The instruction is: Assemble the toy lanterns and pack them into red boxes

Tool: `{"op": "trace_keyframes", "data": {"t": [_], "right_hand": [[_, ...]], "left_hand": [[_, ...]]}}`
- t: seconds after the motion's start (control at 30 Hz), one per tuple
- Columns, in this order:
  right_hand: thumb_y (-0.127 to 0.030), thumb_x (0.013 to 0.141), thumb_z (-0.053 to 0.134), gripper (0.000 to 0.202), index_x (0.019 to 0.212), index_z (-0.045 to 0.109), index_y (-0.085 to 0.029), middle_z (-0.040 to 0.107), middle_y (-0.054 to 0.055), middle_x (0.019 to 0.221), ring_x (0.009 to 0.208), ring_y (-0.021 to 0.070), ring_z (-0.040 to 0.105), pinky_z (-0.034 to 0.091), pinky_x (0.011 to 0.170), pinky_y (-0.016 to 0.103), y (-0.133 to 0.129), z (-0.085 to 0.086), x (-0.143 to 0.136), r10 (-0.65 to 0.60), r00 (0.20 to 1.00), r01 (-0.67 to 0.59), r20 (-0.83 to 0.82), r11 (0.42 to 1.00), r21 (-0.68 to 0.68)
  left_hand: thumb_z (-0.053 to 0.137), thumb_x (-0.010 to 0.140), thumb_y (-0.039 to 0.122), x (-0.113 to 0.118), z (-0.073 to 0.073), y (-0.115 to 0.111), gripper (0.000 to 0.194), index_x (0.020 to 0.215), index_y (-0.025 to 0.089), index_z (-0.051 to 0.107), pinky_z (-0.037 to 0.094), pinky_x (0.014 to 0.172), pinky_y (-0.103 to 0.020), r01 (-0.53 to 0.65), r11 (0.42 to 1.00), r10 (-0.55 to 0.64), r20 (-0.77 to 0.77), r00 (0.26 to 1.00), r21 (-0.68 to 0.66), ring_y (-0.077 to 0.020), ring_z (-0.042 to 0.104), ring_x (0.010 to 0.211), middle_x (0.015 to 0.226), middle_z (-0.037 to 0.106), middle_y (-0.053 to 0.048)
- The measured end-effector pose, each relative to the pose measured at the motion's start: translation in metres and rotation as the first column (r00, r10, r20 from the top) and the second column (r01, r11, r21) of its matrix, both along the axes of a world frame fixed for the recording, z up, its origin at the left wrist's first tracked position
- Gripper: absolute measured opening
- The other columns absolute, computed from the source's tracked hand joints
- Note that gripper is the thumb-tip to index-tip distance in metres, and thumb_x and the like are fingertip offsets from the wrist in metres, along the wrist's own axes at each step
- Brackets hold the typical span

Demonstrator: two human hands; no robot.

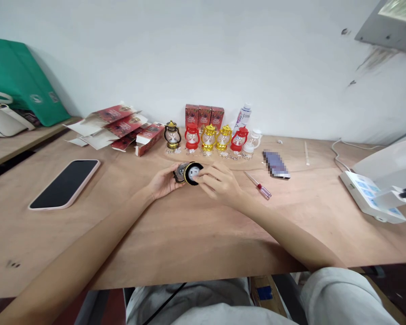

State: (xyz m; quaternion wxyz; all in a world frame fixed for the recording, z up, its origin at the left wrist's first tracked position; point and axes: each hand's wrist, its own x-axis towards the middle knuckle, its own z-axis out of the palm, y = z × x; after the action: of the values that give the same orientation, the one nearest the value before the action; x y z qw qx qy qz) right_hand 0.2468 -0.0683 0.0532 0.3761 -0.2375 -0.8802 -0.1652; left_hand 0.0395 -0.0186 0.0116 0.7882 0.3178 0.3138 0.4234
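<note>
A small black-and-gold lantern (180, 172) lies tilted on its side in my left hand (161, 182), its underside turned toward me. The fingers of that hand wrap around its far end. My right hand (221, 182) has thumb and fingers pinched together at the white round base plate (192, 172), touching it. Whether a small part sits between those fingertips is hidden. Behind my hands stands a row of similar lanterns: a black-and-gold one (172, 134), a red one (191, 136), a gold one (209, 137) and several others, with small metal chains lying before them.
Flattened red boxes (122, 126) lie at the back left, upright red boxes (205, 116) and a bottle (242, 118) behind the lanterns. A pink-cased phone (66, 184) is at left. On the right are a screwdriver (259, 185), another phone (276, 164) and a power strip (368, 194).
</note>
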Motion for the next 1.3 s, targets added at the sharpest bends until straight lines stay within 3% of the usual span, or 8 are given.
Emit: {"op": "trace_keyframes", "data": {"t": [0.33,0.63,0.83,1.07,1.3], "right_hand": [[-0.014,0.089,0.053,0.016,0.077,0.062,-0.019,0.070,0.001,0.085,0.078,0.0153,0.053,0.038,0.062,0.030,0.002,0.000,0.002,-0.052,0.997,0.040,0.053,0.975,0.220],[-0.012,0.091,0.050,0.015,0.092,0.061,-0.022,0.068,0.001,0.085,0.081,0.0156,0.054,0.037,0.066,0.032,0.001,-0.002,0.007,-0.061,0.986,0.027,0.156,0.976,0.214],[-0.017,0.092,0.050,0.015,0.089,0.064,-0.022,0.068,0.003,0.091,0.083,0.0161,0.053,0.036,0.065,0.032,0.001,-0.002,0.006,-0.050,0.993,0.041,0.111,0.996,0.078],[-0.014,0.091,0.050,0.016,0.095,0.063,-0.022,0.069,0.002,0.091,0.082,0.0159,0.054,0.037,0.065,0.032,0.001,-0.001,0.008,-0.058,0.990,0.039,0.127,0.989,0.143],[-0.010,0.091,0.050,0.022,0.103,0.061,-0.025,0.068,0.002,0.099,0.084,0.0158,0.056,0.040,0.070,0.034,0.004,0.001,0.014,-0.053,0.980,0.030,0.190,0.992,0.124]], "left_hand": [[0.043,0.089,0.014,0.000,0.002,0.000,0.023,0.101,0.013,0.062,0.057,0.052,-0.023,-0.002,1.000,0.002,0.015,1.000,-0.024,-0.0142,0.065,0.063,0.081,0.067,-0.006],[0.044,0.088,0.014,0.001,0.002,-0.001,0.025,0.105,0.012,0.062,0.057,0.052,-0.022,-0.015,0.999,0.015,0.012,1.000,-0.031,-0.0132,0.064,0.061,0.079,0.066,-0.006],[0.045,0.087,0.015,0.000,0.001,0.000,0.026,0.107,0.013,0.062,0.057,0.056,-0.022,-0.001,1.000,0.001,0.004,1.000,-0.010,-0.0133,0.064,0.065,0.085,0.067,-0.008],[0.044,0.088,0.014,0.000,-0.001,0.001,0.022,0.101,0.014,0.062,0.057,0.053,-0.022,-0.006,1.000,0.006,0.007,1.000,-0.014,-0.0127,0.064,0.062,0.081,0.065,-0.006],[0.047,0.087,0.013,-0.003,-0.008,0.006,0.026,0.110,0.015,0.060,0.058,0.061,-0.022,0.049,0.998,-0.048,-0.008,0.999,0.039,-0.0129,0.066,0.067,0.086,0.067,-0.007]]}}
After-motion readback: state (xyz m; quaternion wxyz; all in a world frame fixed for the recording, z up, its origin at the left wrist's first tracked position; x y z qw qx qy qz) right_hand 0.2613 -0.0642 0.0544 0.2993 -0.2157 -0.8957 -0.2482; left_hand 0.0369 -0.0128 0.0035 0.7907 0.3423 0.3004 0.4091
